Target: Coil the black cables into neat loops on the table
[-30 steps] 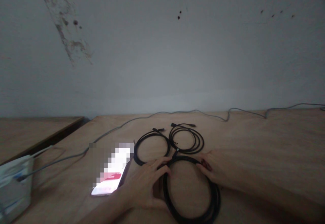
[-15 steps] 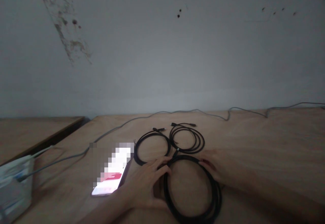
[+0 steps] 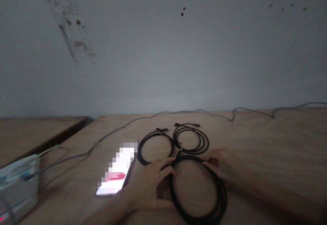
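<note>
A large black coiled cable (image 3: pixel 222 197) lies nearest to me on the wooden table. My left hand (image 3: pixel 153 184) holds its left side, thumb and fingers around the coil near a connector. At the coil's upper right, my right hand (image 3: pixel 217 165) has its fingertips pinched on the cable. Two smaller black coils lie behind: the left coil (image 3: pixel 140 150) just beyond my left hand, the right coil (image 3: pixel 205 143) beside it, each with connectors at the top. A phone (image 3: pixel 120 174) with a lit screen rests left of my left hand.
A white box (image 3: pixel 22 180) with cords stands at the left edge of the table (image 3: pixel 268 140). A long grey cable (image 3: pixel 114 130) runs from it along the back, near the wall. A gap separates another wooden surface (image 3: pixel 33 129) at the left.
The view has shifted slightly, so things on the table appear a little farther right. My right hand's fingers have curled more at the coil's upper right. My left hand keeps its hold.
</note>
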`<state>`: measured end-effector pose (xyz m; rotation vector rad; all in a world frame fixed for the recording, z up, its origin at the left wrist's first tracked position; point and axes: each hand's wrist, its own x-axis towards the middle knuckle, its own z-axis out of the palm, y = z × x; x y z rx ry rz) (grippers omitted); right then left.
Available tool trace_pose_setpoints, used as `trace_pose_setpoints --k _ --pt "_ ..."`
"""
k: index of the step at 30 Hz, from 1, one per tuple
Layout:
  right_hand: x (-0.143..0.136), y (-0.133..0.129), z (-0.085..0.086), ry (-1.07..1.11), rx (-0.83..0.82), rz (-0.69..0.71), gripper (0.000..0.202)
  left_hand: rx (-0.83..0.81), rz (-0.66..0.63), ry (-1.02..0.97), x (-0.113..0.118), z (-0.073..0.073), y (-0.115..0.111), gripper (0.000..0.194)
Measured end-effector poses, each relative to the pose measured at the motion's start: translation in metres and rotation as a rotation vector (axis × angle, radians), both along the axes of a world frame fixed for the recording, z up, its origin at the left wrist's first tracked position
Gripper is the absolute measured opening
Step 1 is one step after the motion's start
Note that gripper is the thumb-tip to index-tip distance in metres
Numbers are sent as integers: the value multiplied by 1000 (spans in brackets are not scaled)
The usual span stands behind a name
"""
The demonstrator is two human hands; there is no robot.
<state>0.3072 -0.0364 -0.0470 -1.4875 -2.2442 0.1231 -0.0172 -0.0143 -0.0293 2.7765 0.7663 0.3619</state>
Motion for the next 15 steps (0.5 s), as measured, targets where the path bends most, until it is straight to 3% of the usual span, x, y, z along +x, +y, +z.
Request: trace_pose_setpoints --k 15 --pt "-6 2 4 137 -140 -179 17 -2 -5 -6 0 -2 1 70"
